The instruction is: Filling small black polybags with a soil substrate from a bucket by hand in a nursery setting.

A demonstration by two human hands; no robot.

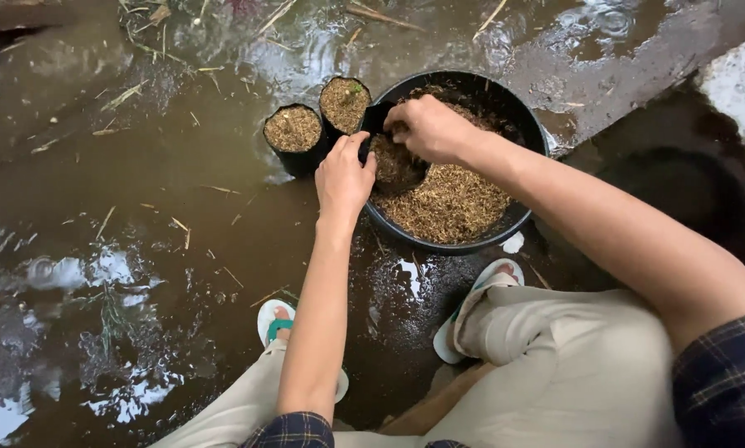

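A round black basin [528, 124] holds a heap of brown husk-like growing mix [451, 203]. Inside its left side stands a small black planting bag [393, 162], partly filled. My left hand [344, 176] grips the bag's near rim at the basin's left edge. My right hand [430, 129] is closed over the bag's mouth from the far side, with mix under its fingers. Two filled black planting bags [293, 133] [344, 104] stand upright on the ground just left of the basin.
The ground [140, 249] is wet, muddy and puddled, strewn with bits of straw. My feet in white sandals [277, 319] [480, 303] rest just in front of the basin. A raised concrete edge [638, 75] runs at the upper right.
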